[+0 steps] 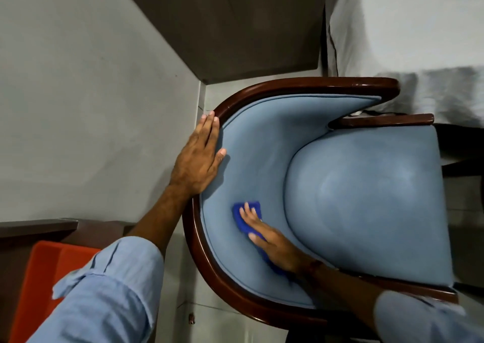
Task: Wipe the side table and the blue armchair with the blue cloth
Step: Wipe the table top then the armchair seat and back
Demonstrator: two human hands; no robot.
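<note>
the blue cloth (247, 218) is lying flat on the inside of the curved backrest of the blue armchair (366, 198), low down near where the back meets the seat. the cloth looks small, soft and light, so it is likely bunching and folding easily under a hand. it is probably best handled by pressing on it with flat fingers, so it is sliding along with the hand and not rolling up.

the right hand (275, 245) is lying on top of the cloth with its fingers spread out and nearly straight. it is not pinching the cloth. it is pressing the cloth down onto the chair fabric, and part of the cloth is sticking out past the fingertips.

the left hand (197, 156) is open and flat too. it is resting on the dark wooden rim (301, 84) at the top of the backrest, with the thumb on the blue fabric. it is holding nothing, and seems to be steadying the chair.

the chair fabric looks soft and a bit fuzzy, so the cloth may be dragging on it. the wooden rim looks hard, smooth and shiny. the chair looks heavy and is likely staying put. i cannot tell which thing here is the side table.
</note>
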